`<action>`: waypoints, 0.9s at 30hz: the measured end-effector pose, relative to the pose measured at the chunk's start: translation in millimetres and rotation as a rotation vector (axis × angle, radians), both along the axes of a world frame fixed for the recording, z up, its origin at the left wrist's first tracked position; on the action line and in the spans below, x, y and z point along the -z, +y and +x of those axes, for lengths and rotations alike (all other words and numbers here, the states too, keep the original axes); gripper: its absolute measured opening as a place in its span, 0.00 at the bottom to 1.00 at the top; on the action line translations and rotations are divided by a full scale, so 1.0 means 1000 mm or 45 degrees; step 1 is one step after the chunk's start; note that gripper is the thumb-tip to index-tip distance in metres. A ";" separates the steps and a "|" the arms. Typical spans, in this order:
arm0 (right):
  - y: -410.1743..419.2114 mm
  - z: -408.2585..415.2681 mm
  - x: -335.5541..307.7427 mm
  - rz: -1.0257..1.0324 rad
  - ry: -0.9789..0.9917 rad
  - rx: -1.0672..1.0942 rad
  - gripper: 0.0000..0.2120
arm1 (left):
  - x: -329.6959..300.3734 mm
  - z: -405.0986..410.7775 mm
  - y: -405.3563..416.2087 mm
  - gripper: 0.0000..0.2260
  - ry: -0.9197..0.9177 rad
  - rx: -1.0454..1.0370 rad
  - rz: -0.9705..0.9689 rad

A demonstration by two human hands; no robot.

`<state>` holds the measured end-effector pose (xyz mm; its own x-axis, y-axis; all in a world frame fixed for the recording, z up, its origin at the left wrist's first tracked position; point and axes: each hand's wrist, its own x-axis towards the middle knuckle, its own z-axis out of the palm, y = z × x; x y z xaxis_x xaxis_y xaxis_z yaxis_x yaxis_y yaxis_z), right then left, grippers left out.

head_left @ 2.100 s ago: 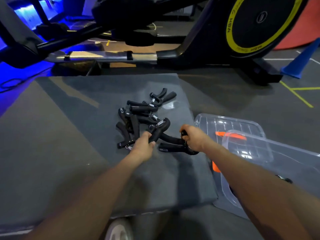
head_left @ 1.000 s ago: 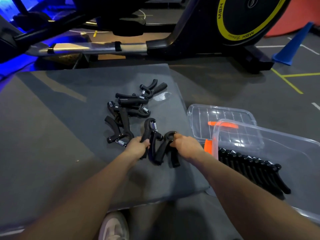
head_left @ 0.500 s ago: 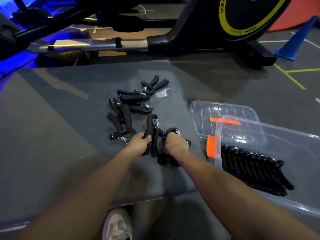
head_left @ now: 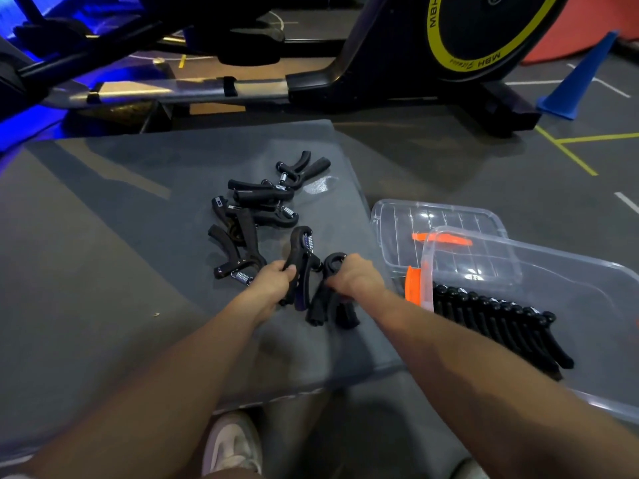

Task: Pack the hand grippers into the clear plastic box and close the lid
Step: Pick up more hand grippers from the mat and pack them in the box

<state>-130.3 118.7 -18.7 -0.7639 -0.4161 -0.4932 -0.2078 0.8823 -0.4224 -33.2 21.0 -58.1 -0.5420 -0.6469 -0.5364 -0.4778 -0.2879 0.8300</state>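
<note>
Head camera: a person's two bare hands work at the right edge of a grey padded mat (head_left: 138, 257), each holding one black hand gripper. The left hand (head_left: 273, 283) has its fingers curled round one handle of the left-hand gripper (head_left: 300, 261), whose spring end points away from the person. The right hand (head_left: 356, 280) closes over the looped top of the right-hand gripper (head_left: 328, 307), its two handles hanging down toward the mat's near edge; whether they touch the mat cannot be told. The two grippers stand just beside each other, heads nearly meeting.

Beyond them, toward the middle of the mat, a loose heap of grippers (head_left: 257, 205) waits unpacked, handles crossed over one another. Off the mat's right edge, on the floor, sits the clear plastic box (head_left: 587, 271), open, with a neat row of packed grippers (head_left: 501, 323) along its near wall and an orange latch (head_left: 413, 283) at its left end. The clear lid (head_left: 432, 219) lies flat behind the box, partly under it. A shoe (head_left: 233, 444) shows below the mat's near edge; an exercise machine (head_left: 397, 63) and a blue cone (head_left: 581, 77) stand behind.

The grippers look rigid and fairly light, with textured foam-like handles that should not slip; the exposed steel spring is the spot to avoid, and a hold round one handle or the head seems surest. Packing looks well along, with the lid not yet on.
</note>
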 end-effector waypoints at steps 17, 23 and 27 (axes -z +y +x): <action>-0.015 -0.003 -0.006 -0.329 -0.465 0.183 0.11 | -0.005 0.000 0.001 0.12 0.039 -0.018 0.014; -0.024 0.012 -0.011 -0.387 -0.649 -0.016 0.13 | -0.011 0.001 0.004 0.16 0.023 0.014 0.084; -0.024 0.007 -0.008 -0.411 -0.601 -0.135 0.13 | -0.011 0.001 -0.003 0.22 -0.099 0.108 0.098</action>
